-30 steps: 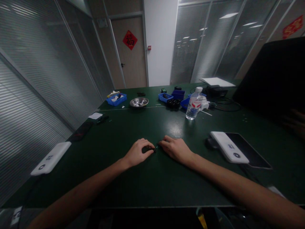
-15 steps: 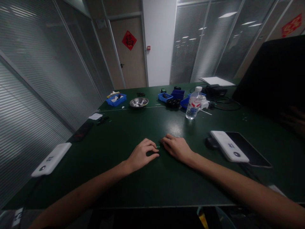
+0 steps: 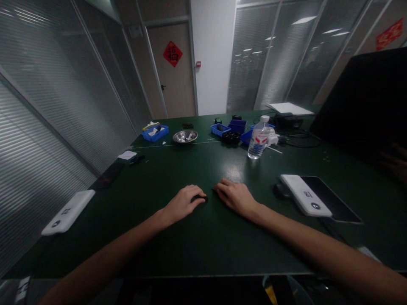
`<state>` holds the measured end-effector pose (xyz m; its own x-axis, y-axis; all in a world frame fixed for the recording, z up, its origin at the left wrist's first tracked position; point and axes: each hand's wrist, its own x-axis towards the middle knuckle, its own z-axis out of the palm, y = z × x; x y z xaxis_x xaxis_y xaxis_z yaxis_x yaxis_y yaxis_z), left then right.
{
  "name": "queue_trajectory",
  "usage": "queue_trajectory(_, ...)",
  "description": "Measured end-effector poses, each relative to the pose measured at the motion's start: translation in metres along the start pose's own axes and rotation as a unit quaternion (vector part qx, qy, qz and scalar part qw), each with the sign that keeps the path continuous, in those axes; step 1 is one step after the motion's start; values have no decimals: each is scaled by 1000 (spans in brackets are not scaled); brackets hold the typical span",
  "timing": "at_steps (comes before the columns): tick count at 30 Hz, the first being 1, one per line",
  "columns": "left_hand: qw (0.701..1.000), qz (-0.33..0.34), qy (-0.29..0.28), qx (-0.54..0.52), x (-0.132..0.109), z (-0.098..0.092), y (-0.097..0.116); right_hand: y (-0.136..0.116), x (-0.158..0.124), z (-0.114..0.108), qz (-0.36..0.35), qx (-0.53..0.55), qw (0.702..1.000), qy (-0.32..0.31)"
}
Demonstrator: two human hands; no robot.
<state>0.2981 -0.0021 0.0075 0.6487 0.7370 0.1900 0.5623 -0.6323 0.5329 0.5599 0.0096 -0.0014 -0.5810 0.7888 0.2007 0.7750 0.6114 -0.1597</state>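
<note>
Both my hands rest on the dark green table (image 3: 203, 250), close together near its middle. My left hand (image 3: 184, 202) is curled, its fingers closed round a small black object (image 3: 199, 198) pressed against the tabletop. My right hand (image 3: 234, 196) lies knuckles up just to the right, fingers bent and tips on the table next to that object. Whether the right fingers pinch anything is too dark and small to tell.
A white device (image 3: 304, 195) lies on a dark tablet (image 3: 330, 202) at the right; another white device (image 3: 68, 211) sits at the left edge. A water bottle (image 3: 259, 137), blue bins (image 3: 155, 132), a steel bowl (image 3: 185, 136) and cables stand farther back. Another person's hand (image 3: 394, 163) shows at the far right.
My left hand slid right toward the right hand, then pulled back left a little with the small black object. My right hand barely moved.
</note>
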Motion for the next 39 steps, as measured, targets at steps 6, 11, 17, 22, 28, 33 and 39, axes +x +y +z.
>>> queue_trajectory(6, 998, -55, -14, -27, -4, -16, -19, 0, -1, -3, 2, 7, 1000, -9)
queue_trajectory(11, 993, -113, -17, 3, -10, -28, -46, 0, -1, -3, 0, 12, 1000, -5)
queue_trajectory(17, 981, -186, 36, 30, -30, -57, -93, 1, -1, -3, -2, 15, 1000, -3)
queue_trajectory(22, 953, -267, 116, 83, -65, -100, -156, 1, -1, -2, 3, 9, 1000, -1)
queue_trajectory(28, 877, -416, 138, 197, -116, -149, -221, 1, -2, -2, 4, 3, 1000, -6)
queue_trajectory(33, 861, -442, 137, 212, -129, -161, -230, 0, -2, -5, 3, 12, 1000, -13)
queue_trajectory(39, 864, -435, 141, 208, -127, -160, -222, 0, -2, -3, 7, 15, 1000, -14)
